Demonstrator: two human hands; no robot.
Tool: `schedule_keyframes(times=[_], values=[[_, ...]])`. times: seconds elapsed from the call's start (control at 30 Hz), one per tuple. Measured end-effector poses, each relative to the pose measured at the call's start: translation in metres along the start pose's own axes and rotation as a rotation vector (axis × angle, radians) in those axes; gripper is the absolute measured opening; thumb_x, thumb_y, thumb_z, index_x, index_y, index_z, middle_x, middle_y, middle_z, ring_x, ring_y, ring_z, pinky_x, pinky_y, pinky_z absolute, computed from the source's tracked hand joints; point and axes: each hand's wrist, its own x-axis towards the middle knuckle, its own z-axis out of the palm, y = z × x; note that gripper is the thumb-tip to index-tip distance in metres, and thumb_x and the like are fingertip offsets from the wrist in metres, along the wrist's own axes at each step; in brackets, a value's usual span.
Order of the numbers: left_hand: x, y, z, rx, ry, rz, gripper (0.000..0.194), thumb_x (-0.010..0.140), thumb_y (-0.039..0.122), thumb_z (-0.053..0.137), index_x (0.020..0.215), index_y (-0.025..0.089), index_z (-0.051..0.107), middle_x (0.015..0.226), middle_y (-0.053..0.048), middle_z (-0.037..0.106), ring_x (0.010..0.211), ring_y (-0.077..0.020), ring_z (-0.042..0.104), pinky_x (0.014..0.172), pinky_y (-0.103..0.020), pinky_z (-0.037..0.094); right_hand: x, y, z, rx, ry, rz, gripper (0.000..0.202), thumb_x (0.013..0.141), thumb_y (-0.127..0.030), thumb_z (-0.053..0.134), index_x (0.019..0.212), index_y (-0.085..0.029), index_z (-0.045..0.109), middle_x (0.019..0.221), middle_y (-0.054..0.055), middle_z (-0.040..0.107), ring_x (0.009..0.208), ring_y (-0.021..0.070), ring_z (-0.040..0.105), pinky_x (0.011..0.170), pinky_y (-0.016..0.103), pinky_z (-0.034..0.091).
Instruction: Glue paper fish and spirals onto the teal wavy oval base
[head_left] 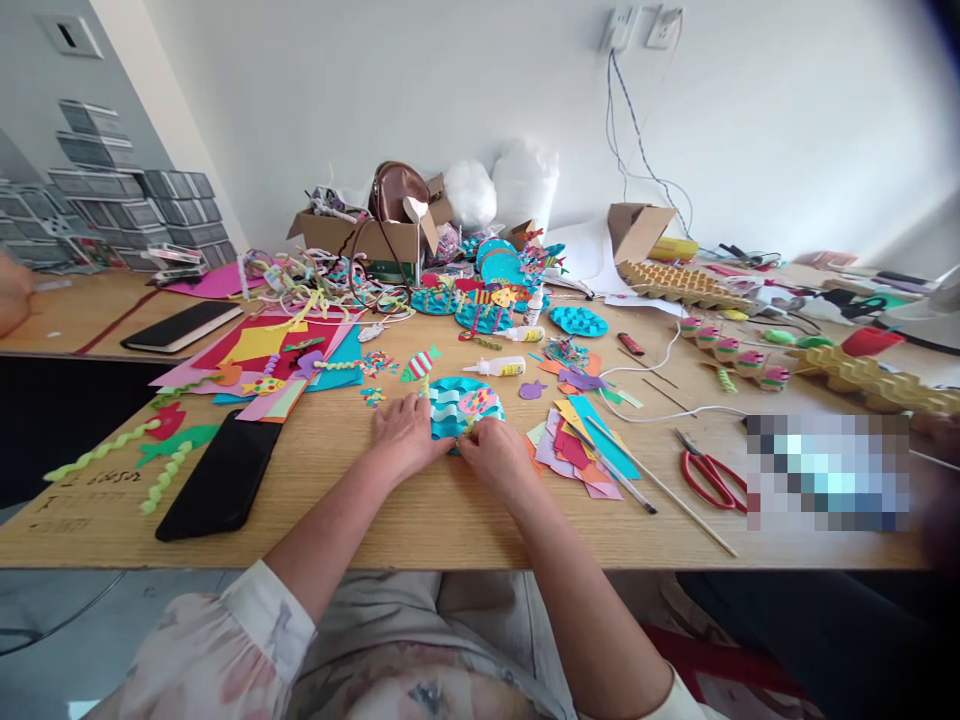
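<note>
A round blue paper disc (447, 387) with wavy light-blue strips lies on the table between my hands. My left hand (405, 437) holds its left edge, with the thumb along the lower rim. At the lower right, the bent fingers of my right hand (495, 452) are closed on the disc; a bit of yellow-green shows by the fingertips. A pink spotted paper fish (480, 401) lies over the disc's right side. Above my left hand, a striped paper fish (421, 365) sits on a green pipe cleaner (424, 386). My fingers hide part of the rim.
Glue bottles (501, 367) lie behind the disc. Paper scraps (574, 450), a pen (622, 470), a wooden stick (675, 500) and red-handled scissors (709, 475) are to the right. A black phone (217, 480) and coloured sheets (262, 350) lie left. Finished-looking blue discs (577, 321) stand behind.
</note>
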Motion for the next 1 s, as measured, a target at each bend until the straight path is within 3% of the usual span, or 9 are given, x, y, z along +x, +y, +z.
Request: schedule_keyframes(times=[0.53,1.0], values=[[-0.001,0.002,-0.006,0.000,-0.043,0.000,0.057,0.072,0.059,0.049,0.113,0.020,0.045,0.127,-0.013,0.047,0.120,-0.0305,0.040,0.094,-0.048,0.034,-0.006,0.003,0.003,0.115,0.084,0.066,0.015,0.078,-0.026,0.054,0.078,-0.015,0.064,0.086,0.006,0.064,0.073,0.0135,0.055,0.057,0.023,0.030],[-0.002,-0.003,-0.004,-0.002,-0.041,0.039,0.050,0.080,0.053,0.043,0.114,0.017,0.047,0.127,-0.014,0.047,0.119,-0.0306,0.041,0.095,-0.049,0.033,-0.006,-0.001,-0.004,0.017,-0.034,0.069,0.025,0.080,-0.029,0.049,0.074,-0.015,0.069,0.078,0.008,0.068,0.066,0.0142,0.056,0.051,0.026,0.024]])
